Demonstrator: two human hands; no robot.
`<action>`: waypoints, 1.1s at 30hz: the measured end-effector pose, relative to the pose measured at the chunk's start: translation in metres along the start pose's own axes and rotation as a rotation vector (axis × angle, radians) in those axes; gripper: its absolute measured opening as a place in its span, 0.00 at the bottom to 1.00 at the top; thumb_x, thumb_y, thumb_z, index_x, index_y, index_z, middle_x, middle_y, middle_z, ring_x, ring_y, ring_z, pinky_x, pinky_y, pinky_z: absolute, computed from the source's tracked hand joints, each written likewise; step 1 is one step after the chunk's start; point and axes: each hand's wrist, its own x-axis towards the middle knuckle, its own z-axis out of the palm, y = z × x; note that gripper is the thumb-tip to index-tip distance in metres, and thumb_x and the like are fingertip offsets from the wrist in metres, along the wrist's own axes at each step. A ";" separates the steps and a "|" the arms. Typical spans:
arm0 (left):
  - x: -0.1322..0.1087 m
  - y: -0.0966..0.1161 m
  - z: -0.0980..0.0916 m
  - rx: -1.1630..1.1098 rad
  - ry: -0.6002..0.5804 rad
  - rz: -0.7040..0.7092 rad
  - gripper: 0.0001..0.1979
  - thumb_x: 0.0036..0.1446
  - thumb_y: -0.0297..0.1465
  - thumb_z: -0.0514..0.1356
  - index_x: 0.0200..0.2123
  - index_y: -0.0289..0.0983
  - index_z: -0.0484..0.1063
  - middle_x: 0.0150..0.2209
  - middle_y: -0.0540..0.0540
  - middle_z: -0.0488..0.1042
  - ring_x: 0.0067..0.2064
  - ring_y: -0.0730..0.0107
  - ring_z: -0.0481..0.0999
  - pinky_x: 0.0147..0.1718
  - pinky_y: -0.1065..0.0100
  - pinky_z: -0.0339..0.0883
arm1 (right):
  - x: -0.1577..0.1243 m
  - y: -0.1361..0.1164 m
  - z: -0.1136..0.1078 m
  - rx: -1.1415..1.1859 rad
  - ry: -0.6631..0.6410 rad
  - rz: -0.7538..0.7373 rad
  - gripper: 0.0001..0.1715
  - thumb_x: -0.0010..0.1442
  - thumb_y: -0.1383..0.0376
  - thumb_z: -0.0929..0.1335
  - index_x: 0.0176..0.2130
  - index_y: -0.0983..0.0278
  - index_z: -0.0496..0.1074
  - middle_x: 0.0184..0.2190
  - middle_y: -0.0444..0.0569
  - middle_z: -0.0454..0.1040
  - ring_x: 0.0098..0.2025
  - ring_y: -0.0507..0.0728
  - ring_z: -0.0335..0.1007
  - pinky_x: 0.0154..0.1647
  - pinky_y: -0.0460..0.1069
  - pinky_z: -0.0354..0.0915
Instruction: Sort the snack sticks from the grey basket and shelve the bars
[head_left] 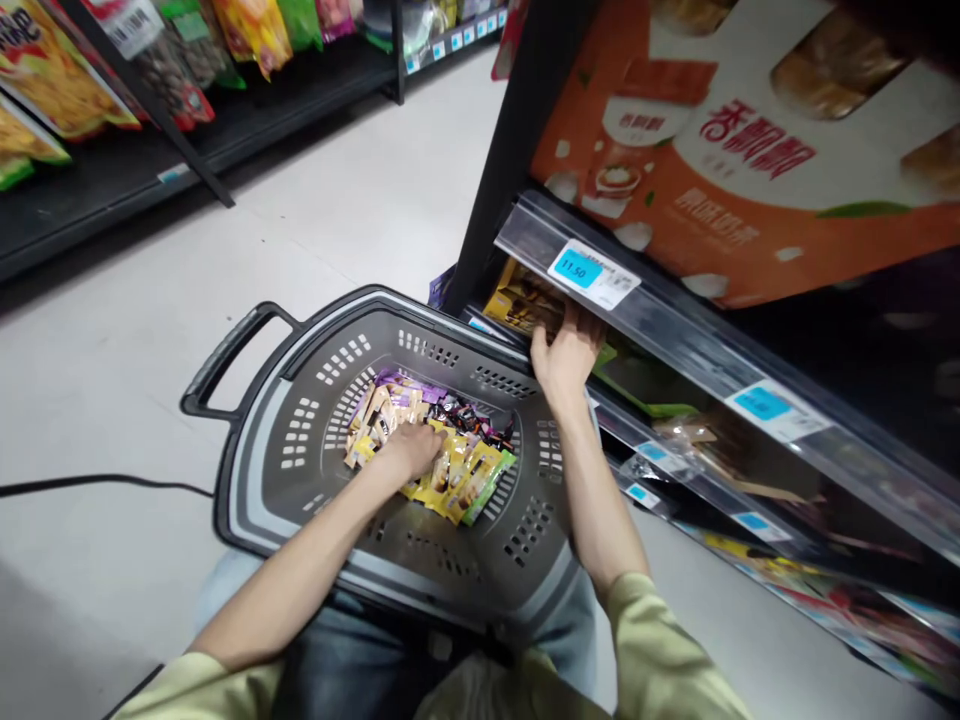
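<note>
A grey plastic shopping basket (300,430) rests on my lap and holds several small snack packets (457,470) in yellow, purple, tan and green. My left hand (411,450) reaches down into the basket with its fingers closed on the yellow packets. My right hand (564,352) reaches under the shelf edge, fingers curled on a yellow-brown packet (521,298) lying on the lower shelf.
A black shelf unit (675,330) with blue price tags rises at the right; a large orange box (735,150) stands on top. Another rack of snack bags (90,80) runs along the far left. A black cable (97,484) crosses the pale floor.
</note>
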 end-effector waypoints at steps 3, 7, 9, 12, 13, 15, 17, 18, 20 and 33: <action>-0.003 -0.011 -0.002 0.009 0.010 -0.037 0.21 0.66 0.27 0.50 0.60 0.29 0.69 0.46 0.26 0.79 0.50 0.47 0.80 0.45 0.58 0.71 | -0.003 -0.003 0.000 -0.026 -0.032 -0.063 0.30 0.66 0.55 0.60 0.60 0.70 0.66 0.55 0.70 0.69 0.59 0.73 0.62 0.58 0.68 0.58; 0.000 -0.024 0.002 0.027 0.023 -0.108 0.24 0.62 0.21 0.50 0.62 0.30 0.67 0.49 0.26 0.77 0.52 0.48 0.79 0.46 0.58 0.71 | -0.004 -0.004 -0.004 -0.016 0.000 -0.050 0.28 0.67 0.54 0.59 0.58 0.68 0.67 0.56 0.69 0.68 0.60 0.73 0.60 0.57 0.69 0.58; 0.003 -0.026 0.006 0.026 0.013 -0.119 0.25 0.62 0.20 0.50 0.62 0.30 0.67 0.49 0.25 0.77 0.52 0.47 0.78 0.46 0.57 0.71 | -0.006 -0.007 -0.006 0.008 0.087 -0.055 0.25 0.68 0.55 0.58 0.53 0.67 0.70 0.53 0.67 0.69 0.58 0.71 0.62 0.56 0.68 0.59; 0.010 -0.025 0.011 0.021 -0.014 -0.127 0.25 0.61 0.19 0.50 0.61 0.29 0.68 0.47 0.25 0.78 0.51 0.46 0.79 0.46 0.56 0.70 | -0.015 -0.021 -0.008 0.176 0.099 -0.251 0.21 0.69 0.59 0.56 0.44 0.66 0.73 0.42 0.60 0.73 0.48 0.64 0.69 0.51 0.61 0.64; 0.012 -0.025 0.012 0.023 -0.018 -0.129 0.25 0.61 0.19 0.50 0.61 0.29 0.68 0.47 0.25 0.78 0.51 0.46 0.79 0.47 0.56 0.70 | -0.021 -0.028 -0.007 0.253 0.028 -0.376 0.20 0.69 0.60 0.56 0.42 0.65 0.73 0.37 0.57 0.74 0.43 0.62 0.70 0.47 0.58 0.66; 0.015 -0.025 0.014 0.037 -0.021 -0.133 0.25 0.62 0.20 0.50 0.61 0.29 0.68 0.48 0.25 0.77 0.52 0.45 0.78 0.48 0.55 0.70 | -0.036 -0.046 -0.003 0.356 -0.216 -0.657 0.19 0.68 0.63 0.56 0.40 0.65 0.73 0.33 0.53 0.74 0.37 0.58 0.71 0.42 0.54 0.66; 0.017 -0.026 0.015 0.059 -0.020 -0.133 0.22 0.64 0.22 0.49 0.59 0.28 0.70 0.50 0.24 0.76 0.53 0.44 0.77 0.49 0.54 0.69 | -0.055 -0.062 0.005 0.331 -0.531 -0.879 0.17 0.67 0.64 0.58 0.43 0.65 0.74 0.36 0.54 0.77 0.38 0.58 0.73 0.42 0.52 0.67; 0.018 -0.027 0.016 0.067 -0.019 -0.133 0.22 0.64 0.23 0.49 0.58 0.28 0.70 0.51 0.24 0.76 0.54 0.44 0.77 0.49 0.53 0.69 | -0.065 -0.069 0.010 0.269 -0.691 -0.939 0.16 0.67 0.64 0.60 0.44 0.66 0.74 0.38 0.55 0.78 0.40 0.59 0.74 0.42 0.53 0.67; 0.018 -0.030 0.016 0.074 -0.012 -0.132 0.22 0.66 0.24 0.47 0.58 0.28 0.70 0.51 0.25 0.76 0.53 0.44 0.77 0.48 0.53 0.70 | -0.084 -0.076 0.023 0.066 -1.002 -0.932 0.16 0.64 0.68 0.62 0.46 0.68 0.76 0.42 0.60 0.79 0.43 0.63 0.77 0.44 0.55 0.69; 0.016 -0.034 0.006 0.034 0.011 -0.169 0.22 0.67 0.29 0.49 0.62 0.29 0.66 0.45 0.25 0.78 0.51 0.44 0.79 0.46 0.55 0.71 | -0.122 -0.063 0.078 -0.240 -1.456 -0.705 0.11 0.43 0.78 0.73 0.25 0.64 0.77 0.24 0.51 0.78 0.31 0.62 0.78 0.37 0.58 0.76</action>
